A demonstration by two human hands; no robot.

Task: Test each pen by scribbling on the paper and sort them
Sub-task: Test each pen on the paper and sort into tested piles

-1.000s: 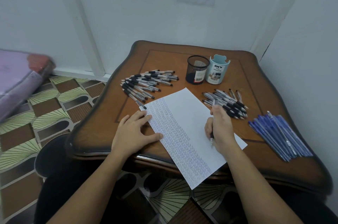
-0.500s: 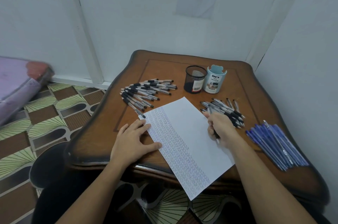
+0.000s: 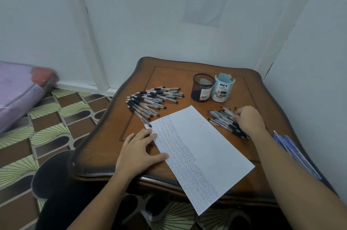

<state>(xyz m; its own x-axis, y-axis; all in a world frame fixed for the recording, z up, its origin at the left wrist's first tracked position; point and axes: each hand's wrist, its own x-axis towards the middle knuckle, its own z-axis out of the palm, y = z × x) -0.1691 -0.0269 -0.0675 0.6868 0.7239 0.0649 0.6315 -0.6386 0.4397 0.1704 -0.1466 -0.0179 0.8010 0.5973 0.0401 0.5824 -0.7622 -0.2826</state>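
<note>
Head view: the left hand (image 3: 139,151) lies flat, fingers straight, pressing one edge of the paper (image 3: 202,147) to the worktop (image 3: 169,75). The right hand (image 3: 248,119) rests with curled fingers on the right pen pile (image 3: 223,119); whether it pinches one I cannot tell. The pens look light, stiff and prone to roll, and are best pinched at the black rubber grip. No pens stick out of the mesh cup (image 3: 201,87) or the DIY organiser (image 3: 223,88).

The right hand (image 3: 247,119) has left the paper (image 3: 202,143) and now reaches into the black-capped pen pile (image 3: 220,119).
</note>
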